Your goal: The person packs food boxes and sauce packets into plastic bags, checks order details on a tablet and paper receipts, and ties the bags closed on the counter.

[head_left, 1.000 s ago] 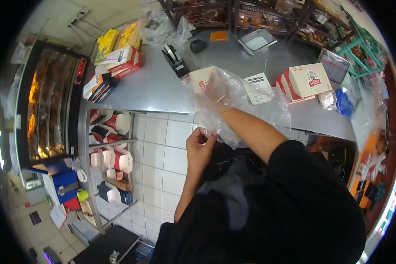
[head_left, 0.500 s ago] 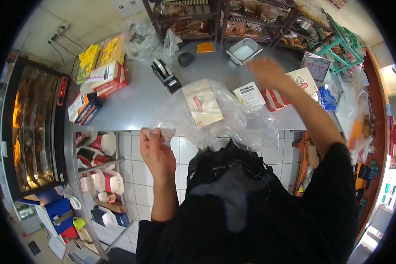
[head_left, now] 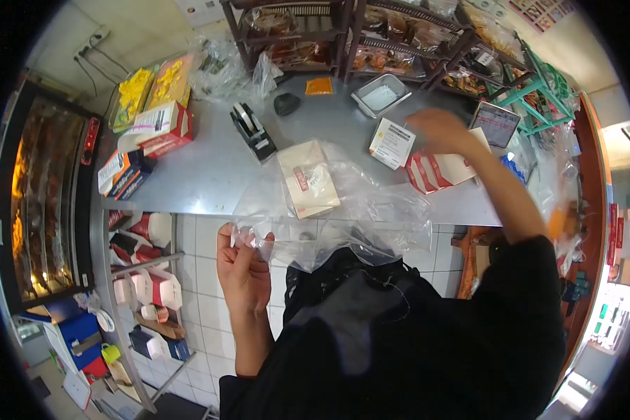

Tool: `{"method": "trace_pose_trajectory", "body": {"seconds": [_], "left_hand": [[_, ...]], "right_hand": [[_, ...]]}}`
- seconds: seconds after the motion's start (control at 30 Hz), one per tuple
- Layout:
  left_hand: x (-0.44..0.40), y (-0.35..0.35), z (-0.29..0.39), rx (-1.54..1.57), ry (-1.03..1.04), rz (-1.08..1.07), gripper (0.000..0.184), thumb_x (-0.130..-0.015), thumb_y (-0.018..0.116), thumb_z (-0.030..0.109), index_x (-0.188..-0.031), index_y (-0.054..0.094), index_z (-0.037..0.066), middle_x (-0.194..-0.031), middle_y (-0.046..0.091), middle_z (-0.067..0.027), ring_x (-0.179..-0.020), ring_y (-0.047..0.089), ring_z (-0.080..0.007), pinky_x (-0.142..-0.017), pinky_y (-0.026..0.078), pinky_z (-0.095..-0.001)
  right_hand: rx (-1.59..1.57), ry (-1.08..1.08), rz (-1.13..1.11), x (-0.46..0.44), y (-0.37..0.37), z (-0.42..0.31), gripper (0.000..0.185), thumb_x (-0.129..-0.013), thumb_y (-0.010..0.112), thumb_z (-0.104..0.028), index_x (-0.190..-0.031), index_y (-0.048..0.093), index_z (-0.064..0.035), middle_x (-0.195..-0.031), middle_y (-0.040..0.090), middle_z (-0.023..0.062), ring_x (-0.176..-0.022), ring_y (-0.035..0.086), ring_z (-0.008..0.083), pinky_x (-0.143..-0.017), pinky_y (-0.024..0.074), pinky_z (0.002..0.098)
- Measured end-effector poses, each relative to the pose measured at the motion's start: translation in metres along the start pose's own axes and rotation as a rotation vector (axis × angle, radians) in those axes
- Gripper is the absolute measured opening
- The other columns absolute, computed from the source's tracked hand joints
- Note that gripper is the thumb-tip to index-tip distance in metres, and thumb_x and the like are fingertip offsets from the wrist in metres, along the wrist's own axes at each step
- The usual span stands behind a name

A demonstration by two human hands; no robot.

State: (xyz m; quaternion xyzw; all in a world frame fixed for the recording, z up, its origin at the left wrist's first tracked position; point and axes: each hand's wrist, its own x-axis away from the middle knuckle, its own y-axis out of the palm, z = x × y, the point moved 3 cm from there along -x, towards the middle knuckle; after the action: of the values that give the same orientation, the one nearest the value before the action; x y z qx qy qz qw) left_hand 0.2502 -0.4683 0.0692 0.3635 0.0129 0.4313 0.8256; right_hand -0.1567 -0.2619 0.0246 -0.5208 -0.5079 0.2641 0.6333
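Note:
My left hand (head_left: 245,269) is closed, pinching the edge of a clear plastic bag (head_left: 392,206) just off the table's front edge. The bag spreads over the edge and hangs toward my body. A cream takeaway box (head_left: 308,178) with a red logo lies at the bag; whether it is inside or on top, I cannot tell. My right hand (head_left: 442,131) is smeared by motion, its fingertips beside a white printed card (head_left: 392,143). A grip on the card cannot be made out. Under my right wrist sits a red and white takeaway box (head_left: 437,170).
A black tape dispenser (head_left: 252,133) stands left of the cream box. Behind are a metal tray (head_left: 381,96) with whitish contents and an orange packet (head_left: 319,86). A tablet (head_left: 493,124) leans at right. A lit display cabinet (head_left: 49,203) stands at left.
The white card has turned and sits farther from the red and white box. My right hand has come down from beside the metal tray to the card. The whole view has shifted slightly.

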Motion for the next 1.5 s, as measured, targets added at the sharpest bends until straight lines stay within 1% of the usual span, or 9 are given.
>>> {"method": "trace_pose_trajectory", "body": {"seconds": [0.13, 0.2, 0.3, 0.6, 0.77, 0.97, 1.07, 1.27, 1.5], "left_hand": [[0.005, 0.005, 0.004, -0.055, -0.056, -0.008, 0.031, -0.092, 0.057, 0.005, -0.121, 0.045, 0.007, -0.095, 0.063, -0.0075, -0.08, 0.061, -0.0149, -0.083, 0.054, -0.0367], [-0.002, 0.008, 0.007, 0.012, -0.058, -0.05, 0.035, -0.093, 0.055, 0.006, -0.126, 0.042, 0.008, -0.101, 0.064, -0.0124, -0.075, 0.061, -0.0157, -0.078, 0.055, -0.0355], [-0.005, 0.013, 0.01, 0.3, 0.005, -0.19, 0.039, -0.092, 0.056, 0.007, -0.128, 0.041, 0.009, -0.111, 0.061, -0.0154, -0.078, 0.062, -0.0161, -0.078, 0.055, -0.0352], [-0.008, 0.027, 0.007, -0.087, -0.019, -0.175, 0.058, -0.088, 0.059, -0.003, -0.139, 0.032, 0.003, -0.113, 0.062, -0.0171, -0.052, 0.057, -0.0115, -0.069, 0.058, -0.0304], [-0.02, 0.044, 0.023, -0.082, 0.025, -0.388, 0.063, -0.094, 0.053, 0.024, -0.145, 0.021, 0.003, -0.142, 0.037, -0.033, -0.034, 0.044, -0.0076, -0.04, 0.05, -0.0226], [-0.006, 0.025, 0.02, 0.053, -0.083, -0.543, 0.074, -0.093, 0.047, 0.041, -0.147, 0.015, 0.002, -0.146, 0.026, -0.0355, -0.036, 0.044, -0.0059, -0.036, 0.045, -0.0212], [0.001, 0.03, 0.011, 0.188, -0.182, -0.646, 0.081, -0.092, 0.051, 0.043, -0.149, 0.009, 0.006, -0.15, 0.023, -0.0297, -0.048, 0.054, -0.0152, -0.053, 0.055, -0.0305], [0.004, 0.036, -0.001, 0.11, -0.257, -0.712, 0.085, -0.091, 0.051, 0.047, -0.151, 0.007, 0.006, -0.153, 0.016, -0.0292, -0.064, 0.059, -0.0188, -0.075, 0.055, -0.0383], [0.008, 0.04, 0.006, 0.037, -0.196, -0.741, 0.089, -0.088, 0.056, 0.046, -0.15, 0.008, 0.003, -0.154, 0.019, -0.0241, -0.069, 0.059, -0.0219, -0.074, 0.055, -0.0386]], "right_hand": [[0.305, 0.235, -0.227, 0.096, -0.014, 0.047, 0.146, -0.027, 0.092, -0.023, -0.152, 0.016, -0.017, -0.151, 0.023, 0.0252, -0.139, 0.024, 0.0449, -0.114, 0.0267, 0.0454], [0.226, -0.057, -0.106, 0.108, 0.005, 0.053, 0.135, -0.039, 0.09, -0.026, -0.152, 0.016, -0.0168, -0.146, 0.031, 0.0267, -0.137, 0.029, 0.0434, -0.114, 0.0255, 0.0498], [0.226, -0.052, -0.004, 0.104, 0.007, 0.056, 0.115, -0.05, 0.084, -0.025, -0.149, 0.026, -0.0141, -0.138, 0.037, 0.0257, -0.13, 0.037, 0.0432, -0.112, 0.0281, 0.0475], [-0.349, -0.011, 0.546, 0.132, -0.103, -0.047, 0.1, -0.058, 0.081, -0.034, -0.144, 0.037, -0.006, -0.137, 0.043, 0.0165, -0.127, 0.042, 0.0295, -0.106, 0.0335, 0.0408], [-1.304, -0.368, -0.293, 0.082, -0.076, -0.158, 0.104, -0.063, 0.078, -0.037, -0.149, 0.028, -0.0068, -0.141, 0.043, 0.0136, -0.129, 0.042, 0.0243, -0.107, 0.0313, 0.0406], [-1.734, 0.24, -0.325, -0.019, 0.071, -0.187, 0.084, -0.083, 0.067, -0.029, -0.15, 0.022, -0.0058, -0.137, 0.05, 0.0143, -0.117, 0.056, 0.0207, -0.098, 0.044, 0.0333], [-1.503, 0.342, 0.138, -0.035, 0.077, -0.174, 0.091, -0.08, 0.069, -0.039, -0.151, 0.021, -0.0074, -0.136, 0.051, 0.0156, -0.116, 0.057, 0.0237, -0.1, 0.0429, 0.0336], [-0.527, 0.899, 0.204, -0.047, 0.107, -0.168, 0.106, -0.066, 0.07, -0.058, -0.152, 0.021, -0.0192, -0.142, 0.035, 0.03, -0.132, 0.036, 0.0445, -0.106, 0.0332, 0.0509], [-0.6, 0.991, 0.274, -0.043, 0.105, -0.195, 0.107, -0.063, 0.073, -0.064, -0.15, 0.028, -0.0227, -0.133, 0.038, 0.0293, -0.123, 0.038, 0.0449, -0.103, 0.0292, 0.0573]]}}
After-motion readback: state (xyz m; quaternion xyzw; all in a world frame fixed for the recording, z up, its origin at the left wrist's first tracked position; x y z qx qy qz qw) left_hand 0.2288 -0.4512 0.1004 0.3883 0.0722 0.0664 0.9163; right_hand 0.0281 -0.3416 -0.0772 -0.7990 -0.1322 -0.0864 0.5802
